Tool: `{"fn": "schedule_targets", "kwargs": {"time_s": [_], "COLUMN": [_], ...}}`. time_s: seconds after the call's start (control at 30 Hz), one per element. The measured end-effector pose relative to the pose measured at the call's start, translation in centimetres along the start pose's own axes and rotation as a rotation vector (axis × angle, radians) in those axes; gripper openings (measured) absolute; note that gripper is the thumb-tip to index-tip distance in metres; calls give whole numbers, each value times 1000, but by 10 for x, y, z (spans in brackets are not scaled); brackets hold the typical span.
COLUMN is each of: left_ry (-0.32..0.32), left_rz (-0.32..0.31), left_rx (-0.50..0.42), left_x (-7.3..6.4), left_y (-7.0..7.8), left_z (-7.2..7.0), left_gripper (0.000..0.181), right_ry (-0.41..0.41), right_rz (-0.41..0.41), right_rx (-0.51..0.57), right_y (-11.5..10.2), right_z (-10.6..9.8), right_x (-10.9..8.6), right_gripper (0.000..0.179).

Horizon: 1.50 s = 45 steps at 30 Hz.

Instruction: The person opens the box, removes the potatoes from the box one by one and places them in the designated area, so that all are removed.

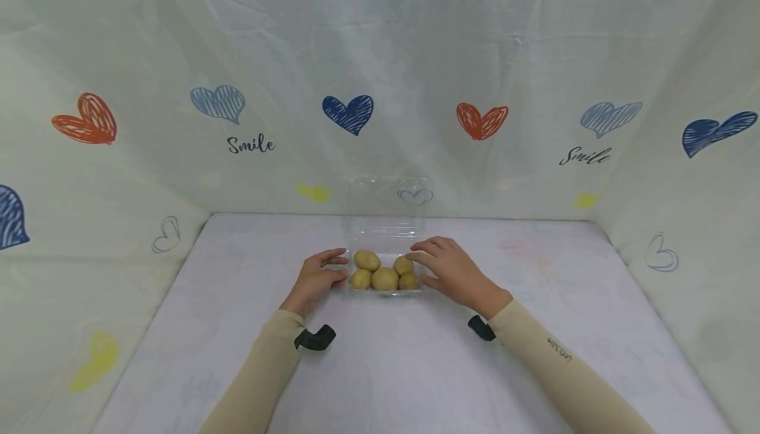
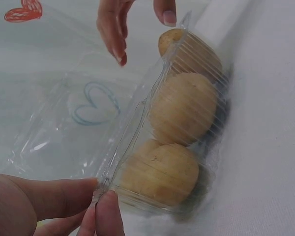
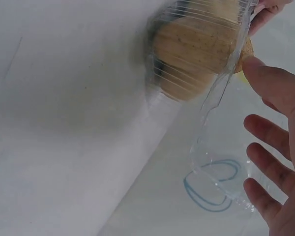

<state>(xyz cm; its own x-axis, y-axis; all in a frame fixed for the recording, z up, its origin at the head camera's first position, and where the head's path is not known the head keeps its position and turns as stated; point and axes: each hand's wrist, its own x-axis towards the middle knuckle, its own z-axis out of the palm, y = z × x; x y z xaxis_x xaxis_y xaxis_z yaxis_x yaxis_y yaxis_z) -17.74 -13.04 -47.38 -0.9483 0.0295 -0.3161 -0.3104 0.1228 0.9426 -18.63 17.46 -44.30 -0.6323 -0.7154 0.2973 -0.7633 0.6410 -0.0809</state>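
A clear plastic clamshell box [image 1: 388, 294] sits on the table with several potatoes [image 1: 385, 279] in its base. Its see-through lid [image 1: 386, 206] stands raised at the back. My left hand [image 1: 317, 280] is at the box's left side; in the left wrist view its thumb and fingers [image 2: 108, 211] pinch the rim corner. My right hand [image 1: 454, 272] is over the right side with its fingers spread and relaxed. The right wrist view has its thumb [image 3: 268, 78] close to a potato [image 3: 196, 44] by the rim; whether they touch, I cannot tell.
A white cloth covers the table [image 1: 404, 368]. Behind and at both sides hangs a pale curtain [image 1: 415, 38] printed with hearts and the word Smile. A dark strap piece [image 1: 316, 338] sits at the left wrist, another [image 1: 481, 328] at the right.
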Motion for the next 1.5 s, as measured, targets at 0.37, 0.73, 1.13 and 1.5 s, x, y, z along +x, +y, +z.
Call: {"fn": "schedule_targets", "kwargs": {"time_s": [0.37,0.73,1.13,1.5], "left_ry": [3,6,6,12], "left_rz": [12,12,15,23], "left_rx": [8,3,2,-3], "left_x": [-1,-2,-2,-2], "left_y": [0,0,0,0], "left_z": [1,2,2,3], "left_gripper": [52,52,52,52], "right_ry": [-57,-184,-168,-167], "right_rz": [-136,-156,-174,-179], "right_rx": [-114,-98,-12,23], "right_y": [-1,-5,-2,-2], "right_z": [-5,-9,-3,-1], "right_x": [10,19,14,14], "right_gripper": [55,44,30,33]}}
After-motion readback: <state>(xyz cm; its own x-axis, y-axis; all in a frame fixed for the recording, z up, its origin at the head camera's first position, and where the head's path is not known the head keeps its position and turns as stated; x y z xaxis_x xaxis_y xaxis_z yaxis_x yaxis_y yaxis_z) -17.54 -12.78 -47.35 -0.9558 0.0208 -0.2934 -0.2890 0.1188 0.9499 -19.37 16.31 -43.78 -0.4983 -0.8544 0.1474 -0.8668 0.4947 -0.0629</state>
